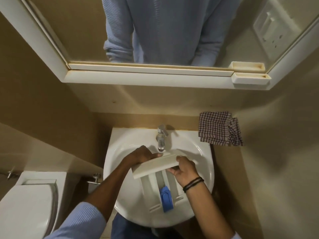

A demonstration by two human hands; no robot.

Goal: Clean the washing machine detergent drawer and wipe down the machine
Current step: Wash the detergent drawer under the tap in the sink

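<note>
Head view, so everything is seen from above looking down: off to the far left a toilet (29, 202) sits closed and well out of the way, and then the sink (120, 192) is where it's all happening. The left hand (140, 155) is laid on the far left end of the detergent drawer (156, 167), fingers (156, 155) stretched along the front panel's top edge toward the tap (161, 137), so it's pressed against the drawer rather than wrapped round it. The drawer itself is held inside the basin, front panel up near the spout, compartments trailing back toward the person, with the blue softener cap (166, 199) at the near end. No water can be made out coming from the tap, so this is probably the bit just before rinsing, or a scrub by hand. The right hand (185, 169) is clamped on the right end of the panel, thumb over the top and the other fingers curled underneath. Next up, one hand would likely have to be freed for the tap lever, and the drawer tilted so the compartments get flushed. A checked cloth (219, 128) is hung on the wall to the right, handy for the wipe-down later. Nothing much is blocking things, though the basin is a tight fit for the drawer.
</note>
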